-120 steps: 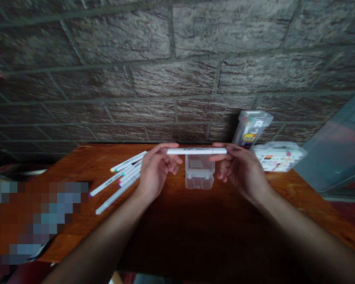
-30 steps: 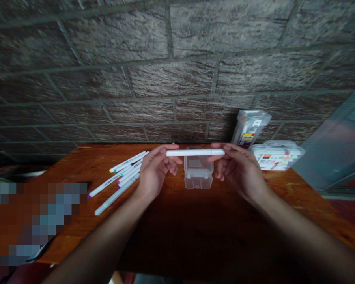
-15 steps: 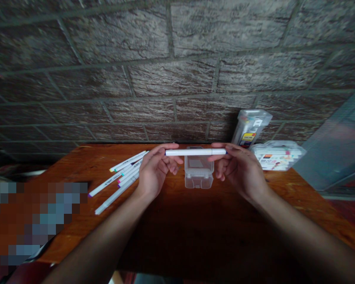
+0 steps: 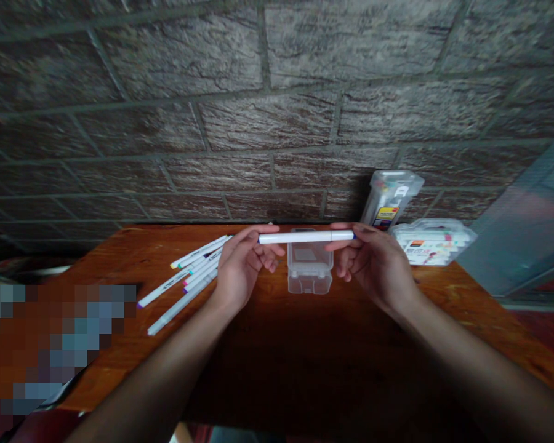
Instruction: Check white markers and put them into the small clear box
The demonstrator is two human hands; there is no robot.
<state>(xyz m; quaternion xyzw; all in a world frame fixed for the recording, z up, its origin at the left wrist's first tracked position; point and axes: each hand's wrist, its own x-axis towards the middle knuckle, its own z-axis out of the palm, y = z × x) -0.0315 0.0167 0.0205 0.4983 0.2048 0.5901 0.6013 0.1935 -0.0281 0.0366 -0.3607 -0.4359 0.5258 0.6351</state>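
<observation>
A white marker pen (image 4: pixel 300 237) with dark blue ends is held level between my two hands. My left hand (image 4: pixel 242 264) pinches its left end between thumb and fingers. At the other end, my right hand (image 4: pixel 381 264) grips the tip the same way, its lower fingers curled loosely. Behind and below the marker, a clear plastic case (image 4: pixel 310 277) stands on the wooden table with its lid part folded toward me. Several white markers (image 4: pixel 184 280) with coloured ends lie fanned out beside my left hand, partly hidden by it.
At the back right a tall clear container (image 4: pixel 392 197) with a yellow label stands near the brick wall (image 4: pixel 231 123). Right of it is a clear handled case (image 4: pixel 434 243) of markers. The wooden table (image 4: pixel 277 351) spreads below my arms. A pixelated patch covers the left side.
Almost nothing differs. Both hands keep hold of the marker at the same height, with only a tiny shift of the view.
</observation>
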